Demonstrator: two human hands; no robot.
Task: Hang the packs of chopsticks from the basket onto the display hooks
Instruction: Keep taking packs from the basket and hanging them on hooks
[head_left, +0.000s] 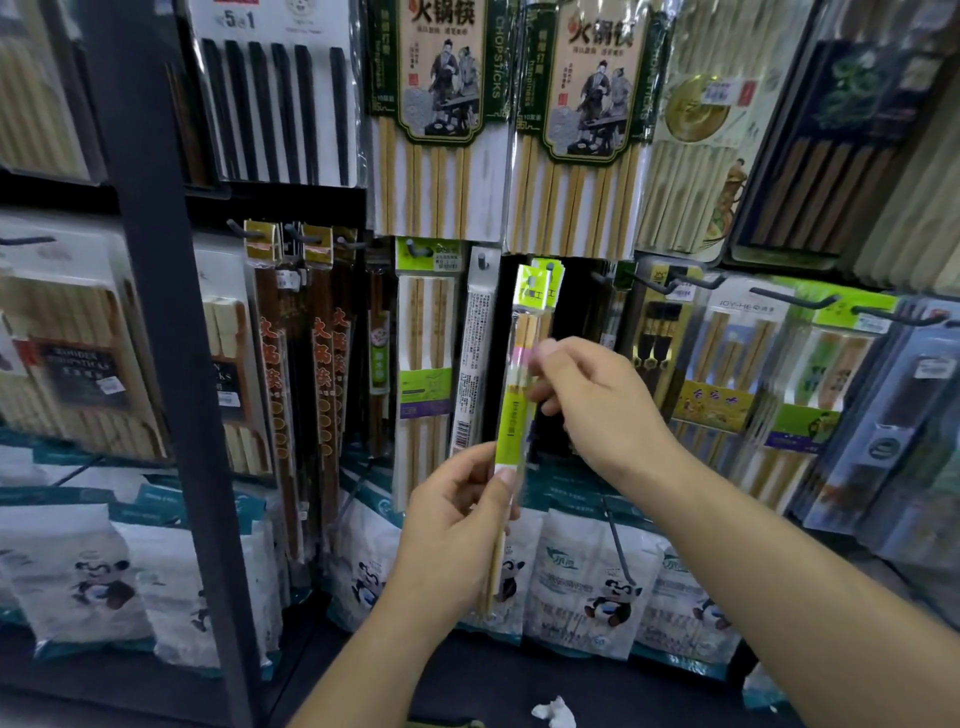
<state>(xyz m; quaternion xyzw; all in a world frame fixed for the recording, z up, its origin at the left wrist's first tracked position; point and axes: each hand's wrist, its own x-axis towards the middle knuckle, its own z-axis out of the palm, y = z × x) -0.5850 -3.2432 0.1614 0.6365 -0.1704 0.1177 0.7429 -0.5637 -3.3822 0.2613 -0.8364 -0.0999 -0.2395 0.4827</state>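
Leftmost, I see a dark upright post (171, 312) of the shelving. Just past it, long dark packs with red lettering (322, 364) hang from hooks. Next come a pale bamboo pack with a green band (423, 364) and a narrow pack turned back-out (475, 364), each on its own peg. My left grip (452, 525) is curled round the lower part of the pack of chopsticks (511, 431), with the thumb laid across its front just below the green label. The pack stands nearly upright in front of the display. Its green header is up beside matching green headers (555, 275) already hanging there; I cannot tell whether it is on a peg. My right grip (597, 400) pinches the same pack higher up, fingertips at the pink band. Further right, more packs (727, 364) hang on dark hooks (795, 299). White panda-printed bags (587, 582) line the shelf below.
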